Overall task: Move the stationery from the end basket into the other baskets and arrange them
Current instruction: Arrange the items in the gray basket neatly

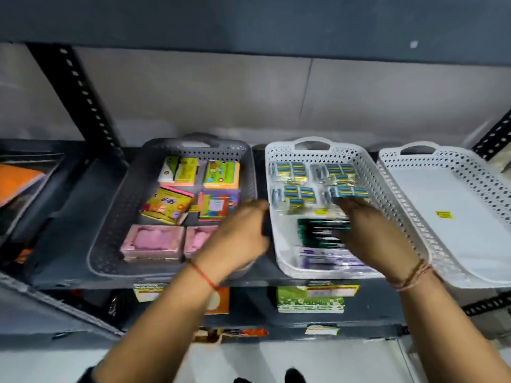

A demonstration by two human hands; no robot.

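Observation:
Three baskets stand in a row on a dark shelf. The grey basket (116, 217) on the left holds sticky-note pads (221, 175) and two pink boxes (153, 241). The middle white basket (387, 197) holds small blue-and-yellow packets (300, 192), a green pen pack (315, 230) and purple pen packs (320, 258). The end white basket (470, 183) on the right holds only a yellow sticker (444, 215). My left hand (237, 236) curls over the grey basket's right rim, its fingers hidden. My right hand (370, 230) grips the blurred right end of the green pen pack.
A perforated black upright (83, 95) stands behind the grey basket at the left. An orange item (16, 181) lies on the neighbouring shelf at far left. Boxes (309, 299) sit on the shelf below. The shelf above hangs low overhead.

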